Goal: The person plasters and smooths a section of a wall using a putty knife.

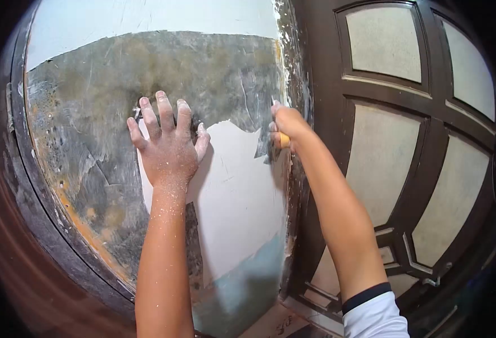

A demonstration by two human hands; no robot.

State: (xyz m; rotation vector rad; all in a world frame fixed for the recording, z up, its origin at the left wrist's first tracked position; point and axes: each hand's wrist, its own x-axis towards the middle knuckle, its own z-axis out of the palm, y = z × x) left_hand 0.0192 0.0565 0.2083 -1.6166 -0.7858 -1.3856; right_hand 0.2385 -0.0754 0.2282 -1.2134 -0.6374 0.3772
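My left hand (169, 143), dusted with white powder, lies spread against the wall, its fingers apart over the grey scraped patch (214, 67). Below and beside it is a white coated area (236, 186) with a ragged upper edge. My right hand (286, 127) is wrapped round a tool with a yellow-orange handle (284, 140), close to the wall's right edge. Most of the tool is hidden in the fist, so its kind cannot be made out.
A dark brown door (391, 101) with pale panels stands to the right. Flaking paint marks the strip (286, 62) between wall and door. A dark wooden frame (22, 158) borders the wall at left. A bluish area (253, 276) lies low on the wall.
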